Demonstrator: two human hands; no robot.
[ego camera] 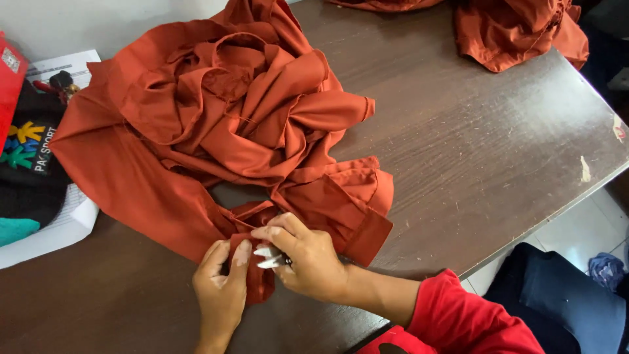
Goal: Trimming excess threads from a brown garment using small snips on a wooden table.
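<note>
While pinching a fold of the cloth [196, 124] near the bench's [472, 151] front edge, sat side by side, touching: left hand [221, 288] and right hand [308, 259]. Left hand: curled shut on the fold, thumb up along it, fingers tucked behind the fabric. Right hand: closed around small metal snips [270, 257], pale blades poking out toward the left thumb and lying against the fold; forefinger stretched over the top of the cloth. Ran back off the front edge in a red sleeve [458, 314].

Lay heaped over the left half of the bench, rust-orange and much rumpled, with a cuffed end [357, 216] flopped just right of the hands. Piled at the far right corner, well apart from the hands: more of the same orange fabric [517, 29]. Rested at the left edge, partly under the heap: a black bag [29, 164] with coloured figures, on white paper [56, 229], and a red box [10, 78] beside it. Showed scratched, worn dark wood across the right half of the bench. Beyond the right edge, below: pale floor and dark blue clothing [563, 295].
</note>
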